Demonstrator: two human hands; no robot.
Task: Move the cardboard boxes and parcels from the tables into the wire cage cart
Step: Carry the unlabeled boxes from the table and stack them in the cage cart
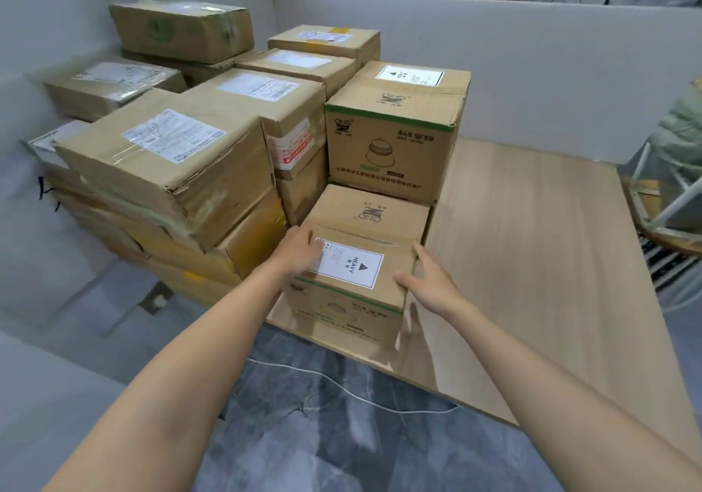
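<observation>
**Ana:** Where was the box when you looked?

**Ben:** It stood on the desk, right at the desk's near edge. A bigger box of the same make sat just behind it, and a stack of parcels was crowded against its left side.

**Ana:** What could have gone wrong?

**Ben:** Mostly the weight. The label on top of the box read HEAVY, and nothing was under the box yet. A lift by the top edges alone could have let it slip and drop past the desk edge to the floor in front of it. The top flaps also looked slack where they were taped, so a pull there might have torn them. And if the box had been dragged leftward, it might have nudged the leaning parcels beside it.

**Ana:** And the hands?

**Ben:** They were set apart, one to each side of the box. The left hand lay spread on the box's top left edge, with its fingers reaching toward the label. The right hand was open against the box's right side, thumb over the top edge and fingers straight along the cardboard. I judged that neither hand had really closed on the box. They touched it and braced it, but did not carry it.
</observation>
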